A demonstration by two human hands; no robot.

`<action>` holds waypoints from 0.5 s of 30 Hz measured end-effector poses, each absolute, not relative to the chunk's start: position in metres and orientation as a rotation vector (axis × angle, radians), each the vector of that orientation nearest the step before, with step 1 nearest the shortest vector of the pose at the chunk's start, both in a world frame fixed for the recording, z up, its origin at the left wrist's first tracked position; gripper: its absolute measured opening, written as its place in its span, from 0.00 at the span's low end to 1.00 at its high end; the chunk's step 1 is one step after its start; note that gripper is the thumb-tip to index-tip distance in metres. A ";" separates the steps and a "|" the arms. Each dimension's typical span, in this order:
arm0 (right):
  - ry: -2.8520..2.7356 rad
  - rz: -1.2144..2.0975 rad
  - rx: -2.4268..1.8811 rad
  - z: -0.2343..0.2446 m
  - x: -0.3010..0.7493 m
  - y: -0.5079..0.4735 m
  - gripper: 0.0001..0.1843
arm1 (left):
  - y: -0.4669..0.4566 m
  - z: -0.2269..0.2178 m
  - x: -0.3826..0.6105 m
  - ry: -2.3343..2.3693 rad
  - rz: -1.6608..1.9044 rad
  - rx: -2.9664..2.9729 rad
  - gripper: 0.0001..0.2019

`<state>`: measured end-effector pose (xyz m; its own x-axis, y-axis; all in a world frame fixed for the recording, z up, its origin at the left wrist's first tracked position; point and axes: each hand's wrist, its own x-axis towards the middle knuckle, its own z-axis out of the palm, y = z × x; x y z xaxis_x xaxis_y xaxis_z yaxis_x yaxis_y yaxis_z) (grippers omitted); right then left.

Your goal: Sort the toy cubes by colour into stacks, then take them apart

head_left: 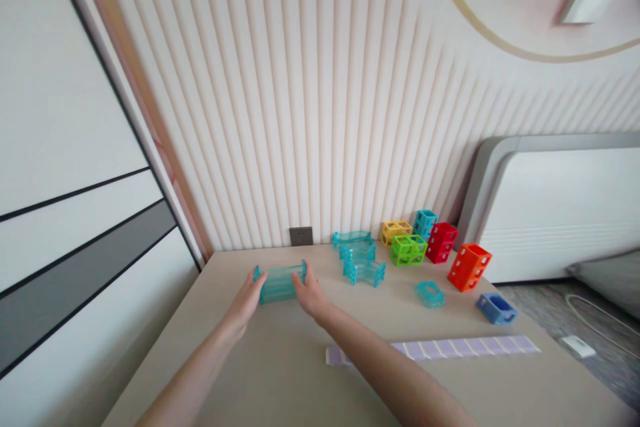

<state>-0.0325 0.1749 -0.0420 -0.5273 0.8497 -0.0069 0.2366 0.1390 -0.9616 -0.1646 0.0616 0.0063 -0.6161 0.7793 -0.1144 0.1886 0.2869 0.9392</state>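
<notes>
Between my two hands is a stack of straight, see-through teal track pieces (278, 283), at the left part of the table. My left hand (249, 297) is closed on the stack's left end. The right end is gripped by my right hand (311, 290), with the thumb at the near side. I cannot tell whether the stack touches the tabletop. Just right of my right hand stand curved teal track pieces (367, 272), with a long wavy teal track piece (353, 237) behind them against the wall.
Open-frame blocks stand at the right: yellow (397, 232), green (408, 250), teal (425, 223), red (442, 242), orange (469, 267) and blue (496, 308). A teal ring-like piece (429, 294) lies near them. A purple segmented strip (465, 347) crosses the front of the table (240, 373). A socket (301, 235) is on the wall.
</notes>
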 end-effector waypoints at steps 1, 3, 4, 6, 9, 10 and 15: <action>-1.866 1.392 -1.039 -0.041 -0.034 0.178 0.32 | 0.063 0.009 -0.166 2.022 1.328 0.877 0.26; -1.883 1.360 -1.025 -0.038 -0.036 0.184 0.32 | 0.067 0.012 -0.170 2.094 1.310 0.941 0.27; -1.894 1.343 -1.016 -0.036 -0.037 0.188 0.32 | 0.070 0.012 -0.173 2.121 1.303 0.978 0.28; -1.919 1.316 -0.997 -0.032 -0.040 0.197 0.33 | 0.079 0.010 -0.179 2.147 1.292 1.024 0.30; -1.960 1.302 -0.986 -0.029 -0.045 0.210 0.32 | 0.097 0.001 -0.191 2.143 1.293 1.032 0.30; -1.974 1.297 -0.988 -0.029 -0.047 0.214 0.32 | 0.104 -0.002 -0.195 2.144 1.290 1.034 0.30; -2.064 1.215 -1.011 -0.031 -0.054 0.229 0.30 | 0.128 -0.020 -0.211 2.155 1.266 1.056 0.31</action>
